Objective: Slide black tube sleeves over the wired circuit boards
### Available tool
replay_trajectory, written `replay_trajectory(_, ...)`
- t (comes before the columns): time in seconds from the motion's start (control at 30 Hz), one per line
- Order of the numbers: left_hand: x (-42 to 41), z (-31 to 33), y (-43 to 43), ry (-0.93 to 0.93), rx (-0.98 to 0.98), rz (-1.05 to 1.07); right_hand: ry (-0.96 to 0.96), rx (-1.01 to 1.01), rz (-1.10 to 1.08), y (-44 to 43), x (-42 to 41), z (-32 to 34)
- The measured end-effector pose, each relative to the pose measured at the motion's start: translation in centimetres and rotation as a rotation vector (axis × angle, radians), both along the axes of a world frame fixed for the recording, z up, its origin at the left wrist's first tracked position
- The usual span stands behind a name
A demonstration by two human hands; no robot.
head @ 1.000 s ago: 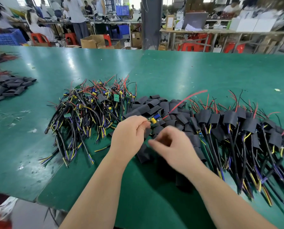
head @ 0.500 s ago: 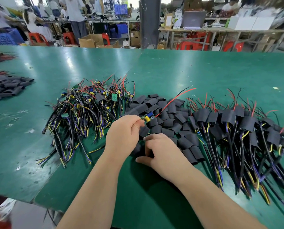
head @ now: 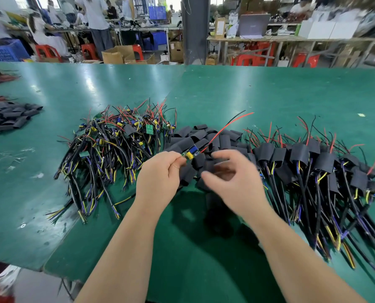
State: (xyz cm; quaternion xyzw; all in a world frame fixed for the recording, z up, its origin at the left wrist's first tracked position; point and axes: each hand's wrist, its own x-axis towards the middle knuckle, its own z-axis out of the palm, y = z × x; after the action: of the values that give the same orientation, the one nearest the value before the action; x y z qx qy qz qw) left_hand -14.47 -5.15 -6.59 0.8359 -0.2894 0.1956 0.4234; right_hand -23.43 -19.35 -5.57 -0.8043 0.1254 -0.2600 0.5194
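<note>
The left hand pinches the circuit board over the sleeve pile, with its leads pointing away, likely so a sleeve can slide on. The right hand hovers over the pile, too blurred to tell its grip.

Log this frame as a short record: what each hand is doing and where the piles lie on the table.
left hand: pinches one circuit board, whose red and black wires trail away from the person
right hand: over the loose sleeves, blurred; cannot tell if it holds one
loose sleeves: black pile, centre of the table
bare boards: tangled heap left of the sleeves
sleeved boards: row to the right
step: held board has no sleeve on yet
</note>
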Motion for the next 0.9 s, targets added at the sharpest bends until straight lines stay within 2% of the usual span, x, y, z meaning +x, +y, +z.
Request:
replay_trajectory(0.13,-0.2,0.0,0.1,0.011,-0.017,-0.036,-0.232,0.817,-0.018,-3.0,0.5,1.1)
replay_trajectory(0.17,-0.3,0.0,0.1,0.008,-0.010,-0.057,-0.293,0.966,-0.024,-3.8,0.4,1.4)
replay_trajectory(0.3,-0.4,0.0,-0.1,-0.004,0.017,-0.116,-0.477,1.279,-0.029,-6.1,-0.3,1.8)
replay_trajectory(0.47,-0.4,-0.1,0.0,-0.006,0.028,-0.136,-0.525,1.366,-0.044,-7.0,-0.6,1.9)
replay_trajectory(0.77,-0.4,-0.1,-0.1,-0.006,0.047,-0.150,-0.564,1.324,0.054,-6.7,-0.7,2.0)
replay_trajectory(0.9,-0.5,-0.2,-0.1,-0.012,0.032,-0.167,-0.565,1.303,0.032,-6.4,-0.8,2.0)
